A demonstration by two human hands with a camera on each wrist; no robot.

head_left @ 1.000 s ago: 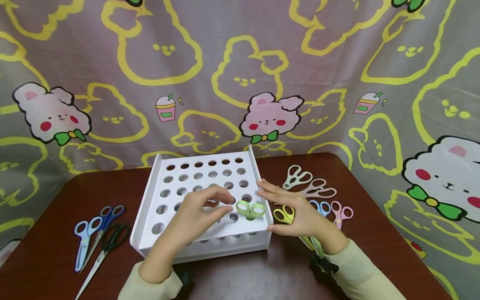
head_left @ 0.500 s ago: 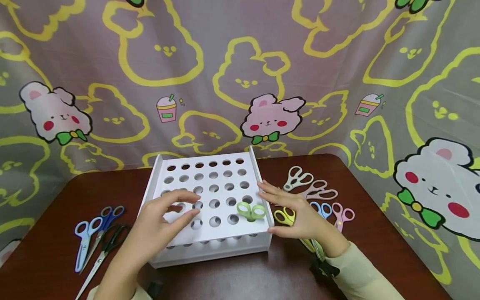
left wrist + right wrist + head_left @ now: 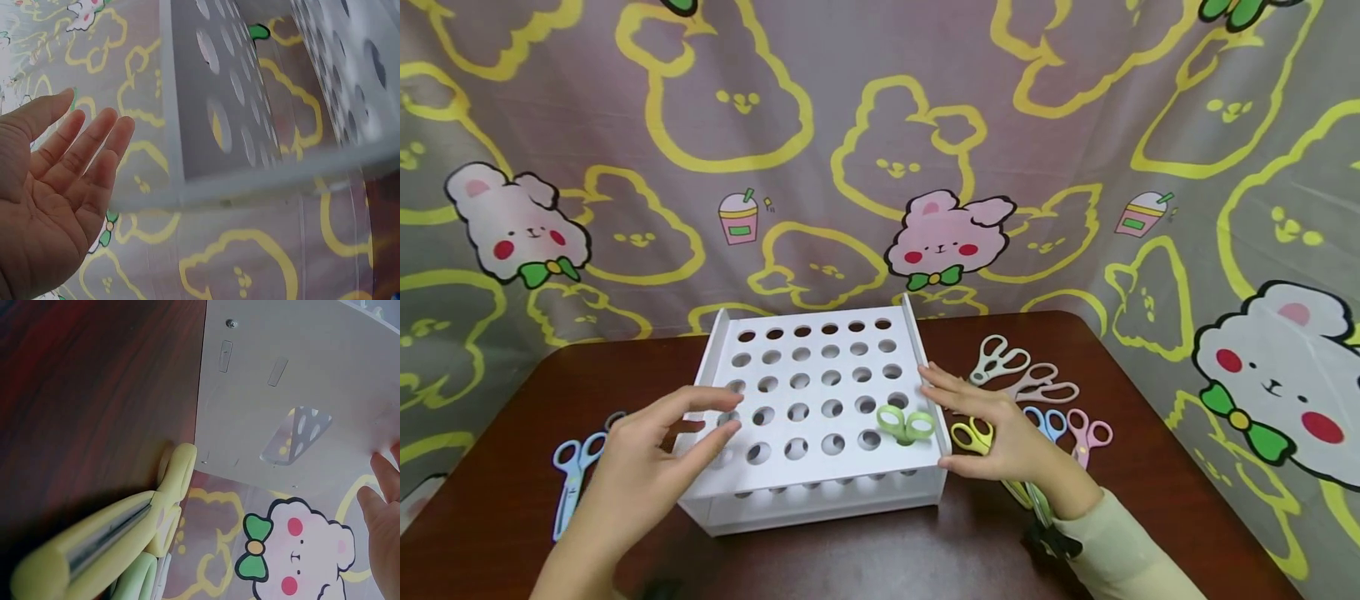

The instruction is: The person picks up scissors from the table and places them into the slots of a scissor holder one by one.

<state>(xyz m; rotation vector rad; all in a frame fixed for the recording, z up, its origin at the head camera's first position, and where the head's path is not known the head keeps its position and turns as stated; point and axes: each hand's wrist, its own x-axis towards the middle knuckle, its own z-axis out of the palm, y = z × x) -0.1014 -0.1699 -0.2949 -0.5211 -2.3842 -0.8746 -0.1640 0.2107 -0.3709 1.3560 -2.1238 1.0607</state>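
A white rack (image 3: 808, 350) with rows of round holes stands mid-table. Green-handled scissors (image 3: 906, 423) stand in a hole near its front right corner. My left hand (image 3: 722, 415) hovers open over the rack's left edge, fingers spread, holding nothing. The left wrist view shows that open palm (image 3: 56, 187) beside the rack (image 3: 250, 125). My right hand (image 3: 958, 417) is open with fingers straight, close against the rack's right wall, above yellow scissors (image 3: 972, 435) lying on the table. The right wrist view shows the yellow scissors (image 3: 94, 547), the rack's wall (image 3: 300, 387) and my fingertips (image 3: 384, 519).
Light blue scissors (image 3: 571, 475) lie on the brown table at left, partly hidden by my left arm. At right lie cream scissors (image 3: 997, 358), pale pink scissors (image 3: 1041, 385), blue scissors (image 3: 1043, 419) and pink scissors (image 3: 1088, 435). A patterned curtain hangs behind.
My left hand has drawn away from the green scissors, leftward across the rack to its left edge, and now covers some scissors there. The right hand has barely moved.
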